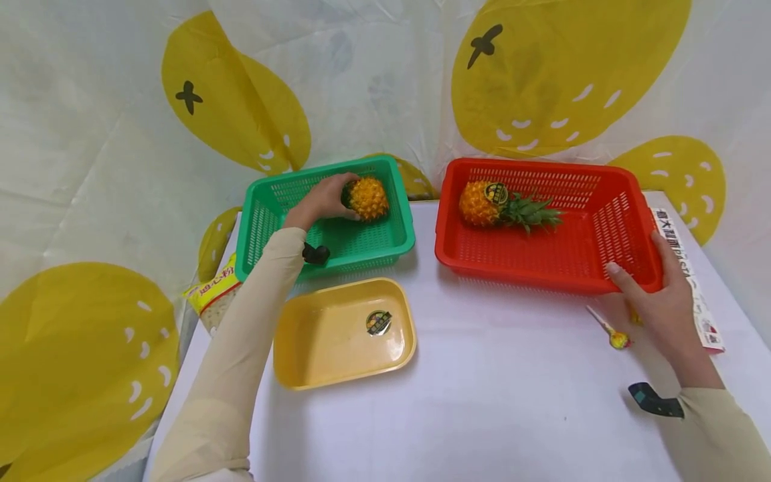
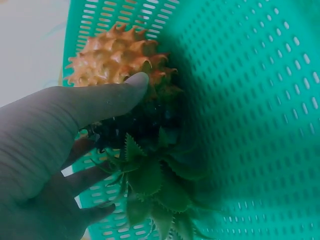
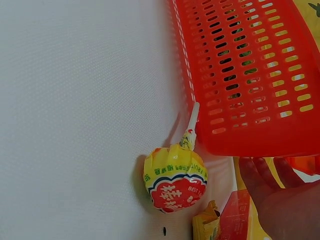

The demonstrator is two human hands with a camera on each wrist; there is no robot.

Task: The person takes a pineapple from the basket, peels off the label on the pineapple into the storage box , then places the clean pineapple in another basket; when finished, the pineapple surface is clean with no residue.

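Observation:
In the head view, my left hand (image 1: pixel 328 199) reaches into the green basket (image 1: pixel 405 227). It holds a small orange pineapple (image 1: pixel 369 199) near the base of its crown. Up close in the left wrist view, the thumb lies across the spiky fruit (image 2: pixel 117 60), while other fingers pass beside the green leaves (image 2: pixel 150 180). My right hand (image 1: pixel 668 311) is at the near right corner of the red basket (image 1: pixel 542 278), thumb and fingers spread either side of it. Another pineapple (image 1: pixel 480 203) with leaves lies in the red basket.
A yellow tray (image 1: pixel 325 335) bearing a round dark sticker (image 1: pixel 379 323) sits before the green basket. Left of it is a yellow-topped packet (image 1: pixel 217 294). Near my right hand lie a wrapped lollipop (image 1: pixel 618 339), a small yellow-wrapped item (image 3: pixel 206 222) and a long printed package (image 1: pixel 711 335).

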